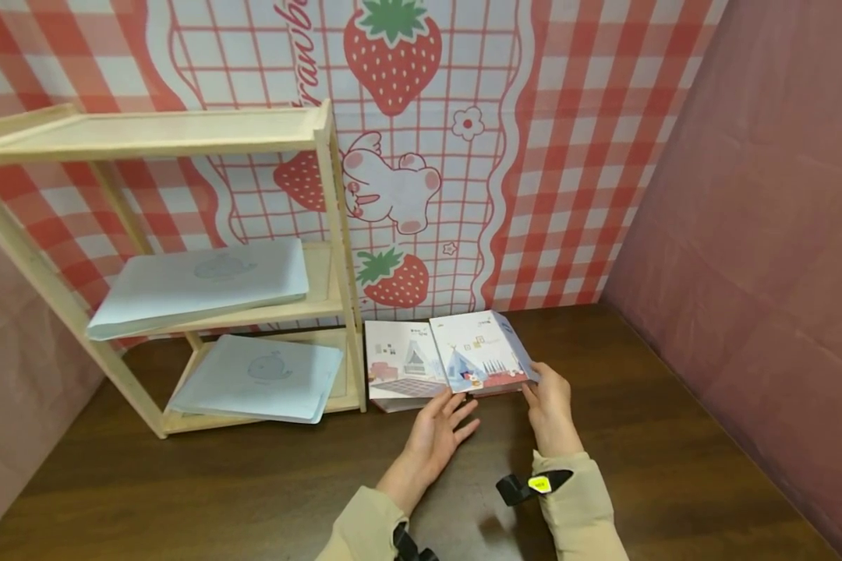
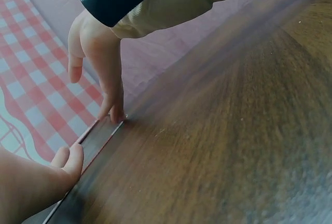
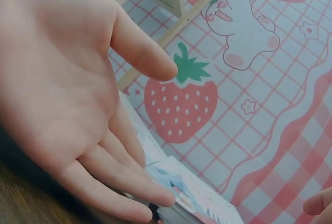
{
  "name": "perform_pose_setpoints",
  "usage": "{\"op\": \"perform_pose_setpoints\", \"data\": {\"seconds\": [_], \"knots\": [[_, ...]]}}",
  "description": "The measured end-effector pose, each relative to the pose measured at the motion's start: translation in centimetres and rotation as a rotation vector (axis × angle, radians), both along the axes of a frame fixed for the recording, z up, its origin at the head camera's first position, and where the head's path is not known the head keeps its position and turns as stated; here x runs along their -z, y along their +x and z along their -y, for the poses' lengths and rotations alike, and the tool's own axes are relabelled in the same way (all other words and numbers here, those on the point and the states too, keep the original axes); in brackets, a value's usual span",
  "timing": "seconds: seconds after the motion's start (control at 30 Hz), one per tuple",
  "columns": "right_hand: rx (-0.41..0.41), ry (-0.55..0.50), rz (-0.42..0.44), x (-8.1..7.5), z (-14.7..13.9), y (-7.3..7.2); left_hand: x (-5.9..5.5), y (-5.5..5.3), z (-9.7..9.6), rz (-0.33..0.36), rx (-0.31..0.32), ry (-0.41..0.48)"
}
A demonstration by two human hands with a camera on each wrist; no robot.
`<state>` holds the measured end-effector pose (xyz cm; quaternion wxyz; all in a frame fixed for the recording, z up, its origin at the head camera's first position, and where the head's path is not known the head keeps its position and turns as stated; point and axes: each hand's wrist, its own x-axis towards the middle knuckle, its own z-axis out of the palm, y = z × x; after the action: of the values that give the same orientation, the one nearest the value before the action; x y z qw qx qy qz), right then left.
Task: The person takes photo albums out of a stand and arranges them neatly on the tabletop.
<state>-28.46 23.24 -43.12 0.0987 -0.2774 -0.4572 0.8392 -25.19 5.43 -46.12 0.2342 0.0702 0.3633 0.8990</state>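
Note:
Two thick notebooks lie side by side against the shelf: a left notebook (image 1: 401, 351) with a grey tent picture and a right notebook (image 1: 473, 343) with a blue tent picture, slightly overlapping it. My left hand (image 1: 431, 440) is palm-up at their front edges, fingers spread, fingertips near the seam. In the right wrist view the left hand (image 3: 67, 89) shows its bare palm. My right hand (image 1: 554, 405) pinches the front right corner of the right notebook. The left wrist view shows the right hand (image 2: 98, 53) with fingertips at the notebook's end; its exact hold is partly hidden.
A wooden shelf (image 1: 333, 234) stands on the left, with pale blue whale-print notebooks on its middle tier (image 1: 210, 273) and its bottom tier (image 1: 267, 374). Behind hangs a strawberry-print cloth (image 1: 568, 156). A pink cloth wall (image 1: 751, 273) borders the brown tabletop (image 1: 659, 436) on the right.

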Motion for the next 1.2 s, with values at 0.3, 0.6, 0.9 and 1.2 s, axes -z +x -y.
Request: {"op": "perform_pose_setpoints", "data": {"seconds": [0.3, 0.6, 0.9, 1.2], "knots": [[-0.017, -0.001, -0.026, -2.2, 1.6, 1.6, -0.5, 0.2, 0.3, 0.0, 0.014, -0.125], [0.051, -0.005, -0.144, -4.1, 2.8, 2.7, -2.5, 0.9, 0.7, -0.161, 0.171, -0.251], [0.122, -0.006, -0.186, -5.2, 3.2, 3.1, -4.5, 0.8, 1.8, -0.248, 0.106, -0.3], [0.029, -0.009, -0.223, -6.0, 3.6, 3.4, -7.3, 0.6, 4.1, -0.359, 0.078, -0.286]]}}
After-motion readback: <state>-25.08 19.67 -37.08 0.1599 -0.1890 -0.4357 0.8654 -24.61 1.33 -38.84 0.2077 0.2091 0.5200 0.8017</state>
